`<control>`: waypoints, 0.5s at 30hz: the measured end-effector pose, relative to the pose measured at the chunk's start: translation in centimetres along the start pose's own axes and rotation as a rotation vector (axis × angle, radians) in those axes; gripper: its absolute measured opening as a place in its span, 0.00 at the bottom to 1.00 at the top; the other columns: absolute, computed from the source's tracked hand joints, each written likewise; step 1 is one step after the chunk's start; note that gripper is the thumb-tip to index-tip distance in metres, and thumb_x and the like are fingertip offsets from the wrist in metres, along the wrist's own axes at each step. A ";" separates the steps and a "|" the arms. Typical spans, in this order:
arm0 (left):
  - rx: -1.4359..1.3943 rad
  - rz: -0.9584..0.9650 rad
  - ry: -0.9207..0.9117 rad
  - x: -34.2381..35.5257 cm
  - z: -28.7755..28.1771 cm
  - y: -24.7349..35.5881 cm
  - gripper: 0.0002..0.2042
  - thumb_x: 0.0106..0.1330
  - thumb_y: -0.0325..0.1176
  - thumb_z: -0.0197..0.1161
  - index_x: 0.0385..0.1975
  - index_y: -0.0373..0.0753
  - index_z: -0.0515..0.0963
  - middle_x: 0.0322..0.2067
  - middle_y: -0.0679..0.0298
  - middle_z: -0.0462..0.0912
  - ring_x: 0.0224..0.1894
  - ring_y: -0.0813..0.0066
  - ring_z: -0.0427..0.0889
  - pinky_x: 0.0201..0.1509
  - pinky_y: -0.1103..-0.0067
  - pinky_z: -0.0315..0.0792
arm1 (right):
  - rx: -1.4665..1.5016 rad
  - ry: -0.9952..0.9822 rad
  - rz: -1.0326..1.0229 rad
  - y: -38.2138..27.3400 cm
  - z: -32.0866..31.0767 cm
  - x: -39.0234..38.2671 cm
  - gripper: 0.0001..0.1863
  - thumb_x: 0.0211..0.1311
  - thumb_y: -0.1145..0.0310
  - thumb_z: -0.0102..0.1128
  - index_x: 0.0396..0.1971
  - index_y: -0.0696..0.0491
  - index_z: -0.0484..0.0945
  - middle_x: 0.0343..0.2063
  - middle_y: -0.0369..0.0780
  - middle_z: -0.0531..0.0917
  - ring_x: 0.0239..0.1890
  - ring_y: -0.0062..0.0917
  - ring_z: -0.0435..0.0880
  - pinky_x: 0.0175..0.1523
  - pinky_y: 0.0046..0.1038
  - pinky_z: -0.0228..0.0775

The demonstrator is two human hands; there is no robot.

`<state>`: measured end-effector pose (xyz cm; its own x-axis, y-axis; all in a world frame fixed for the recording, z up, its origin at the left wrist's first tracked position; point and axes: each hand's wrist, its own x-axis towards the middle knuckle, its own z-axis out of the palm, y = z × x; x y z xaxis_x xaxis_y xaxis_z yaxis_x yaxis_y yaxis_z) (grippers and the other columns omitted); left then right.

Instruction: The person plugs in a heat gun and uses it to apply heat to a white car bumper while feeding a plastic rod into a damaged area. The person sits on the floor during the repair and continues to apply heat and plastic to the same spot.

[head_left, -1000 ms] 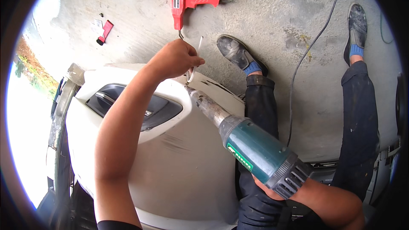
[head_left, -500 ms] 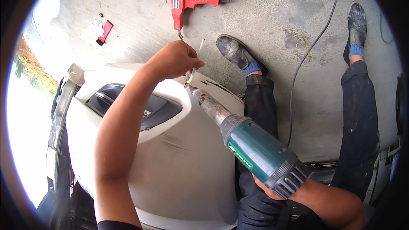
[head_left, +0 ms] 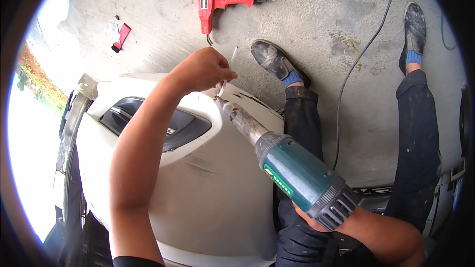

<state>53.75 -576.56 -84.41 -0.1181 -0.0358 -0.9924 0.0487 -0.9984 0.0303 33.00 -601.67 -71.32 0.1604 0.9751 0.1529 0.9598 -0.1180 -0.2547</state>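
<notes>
My left hand (head_left: 203, 69) pinches a thin white plastic rod (head_left: 233, 62) above the upper edge of a white car bumper (head_left: 208, 198), where the rod bends down to the plastic. My right hand (head_left: 308, 221), partly hidden, grips a green hot-air gun (head_left: 302, 178) from underneath. Its long stained metal nozzle (head_left: 242, 123) points up-left, with the tip at the rod's lower end by a damaged, dark-streaked stretch of the edge. A black insert (head_left: 190, 126) in the bumper lies partly behind my left forearm, and dark scuffs mark the white surface below it.
On the concrete floor (head_left: 336, 5) lie a red gun-shaped tool (head_left: 217, 0) with a cord, a small red-and-black tool (head_left: 122, 37) and a long black cable (head_left: 366, 49). My legs in dark trousers (head_left: 415, 133) and grey shoes flank the cable. Bright daylight comes from the left.
The white rod's upper end has dipped slightly right and down, and my left hand has sunk very slightly. The hot-air gun stays almost where it was.
</notes>
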 end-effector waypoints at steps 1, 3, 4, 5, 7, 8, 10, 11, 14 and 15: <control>0.003 0.002 -0.005 0.0 0.0 0.0 0.14 0.60 0.40 0.66 0.27 0.32 0.83 0.20 0.64 0.81 0.22 0.80 0.73 0.29 0.78 0.69 | 0.002 0.003 0.001 0.0 0.0 0.0 0.21 0.71 0.51 0.44 0.46 0.51 0.76 0.39 0.36 0.83 0.39 0.22 0.84 0.46 0.25 0.78; 0.003 -0.005 -0.005 0.0 0.0 0.0 0.14 0.60 0.40 0.66 0.27 0.32 0.83 0.20 0.64 0.81 0.22 0.80 0.73 0.29 0.78 0.69 | -0.002 0.004 0.008 0.1 0.0 -0.1 0.21 0.71 0.51 0.44 0.46 0.52 0.76 0.39 0.36 0.83 0.39 0.22 0.84 0.46 0.25 0.78; 0.004 -0.009 -0.004 0.0 0.0 0.0 0.14 0.60 0.40 0.66 0.27 0.32 0.83 0.20 0.64 0.81 0.22 0.80 0.73 0.29 0.78 0.69 | 0.003 0.005 0.011 0.1 0.1 -0.1 0.20 0.71 0.51 0.44 0.46 0.52 0.76 0.39 0.36 0.83 0.39 0.22 0.84 0.46 0.25 0.78; 0.005 -0.013 -0.007 0.0 0.0 0.1 0.14 0.60 0.40 0.66 0.27 0.32 0.83 0.20 0.64 0.81 0.22 0.80 0.73 0.29 0.78 0.69 | 0.003 0.004 0.015 0.1 0.1 -0.1 0.20 0.71 0.51 0.44 0.46 0.52 0.76 0.39 0.36 0.83 0.39 0.22 0.84 0.46 0.25 0.78; 0.009 -0.020 -0.013 -0.1 0.0 0.2 0.13 0.60 0.39 0.65 0.27 0.33 0.83 0.20 0.64 0.82 0.22 0.80 0.74 0.30 0.78 0.69 | 0.007 0.003 0.021 0.1 0.0 -0.1 0.20 0.71 0.52 0.44 0.46 0.52 0.76 0.39 0.36 0.83 0.39 0.22 0.83 0.46 0.25 0.78; 0.009 -0.011 -0.011 -0.1 0.0 0.1 0.13 0.60 0.39 0.65 0.27 0.33 0.83 0.20 0.64 0.82 0.23 0.79 0.74 0.30 0.78 0.69 | 0.009 0.003 0.024 0.2 0.1 -0.1 0.20 0.71 0.52 0.44 0.46 0.52 0.76 0.39 0.36 0.83 0.39 0.22 0.83 0.46 0.25 0.78; 0.007 0.008 -0.008 0.0 0.1 -0.3 0.13 0.60 0.39 0.65 0.27 0.33 0.83 0.20 0.64 0.82 0.23 0.79 0.74 0.31 0.78 0.69 | 0.016 0.003 0.032 0.2 0.0 -0.2 0.20 0.71 0.52 0.44 0.46 0.52 0.76 0.39 0.36 0.83 0.39 0.22 0.83 0.46 0.25 0.78; 0.007 -0.003 -0.013 0.0 0.0 -0.2 0.13 0.60 0.39 0.65 0.28 0.33 0.84 0.20 0.64 0.82 0.23 0.79 0.74 0.31 0.78 0.69 | 0.021 0.002 0.036 0.2 0.0 -0.1 0.20 0.71 0.53 0.44 0.46 0.52 0.76 0.39 0.36 0.83 0.39 0.22 0.83 0.46 0.25 0.78; 0.007 -0.019 -0.026 0.0 -0.1 -0.1 0.13 0.60 0.39 0.65 0.28 0.33 0.84 0.21 0.63 0.82 0.24 0.78 0.75 0.32 0.78 0.70 | 0.045 0.002 0.049 0.3 0.0 -0.2 0.19 0.71 0.53 0.44 0.46 0.52 0.76 0.39 0.36 0.83 0.39 0.22 0.83 0.46 0.25 0.78; 0.008 -0.013 -0.028 0.0 -0.1 -0.1 0.13 0.60 0.39 0.65 0.28 0.32 0.84 0.21 0.63 0.82 0.24 0.78 0.75 0.32 0.78 0.70 | 0.056 0.003 0.055 0.3 0.0 -0.2 0.19 0.71 0.53 0.44 0.46 0.52 0.76 0.39 0.36 0.83 0.39 0.22 0.83 0.46 0.25 0.78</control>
<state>53.81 -576.47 -84.43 -0.1467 -0.0239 -0.9889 0.0391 -0.9991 0.0183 33.22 -601.89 -71.46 0.2138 0.9668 0.1399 0.9350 -0.1610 -0.3161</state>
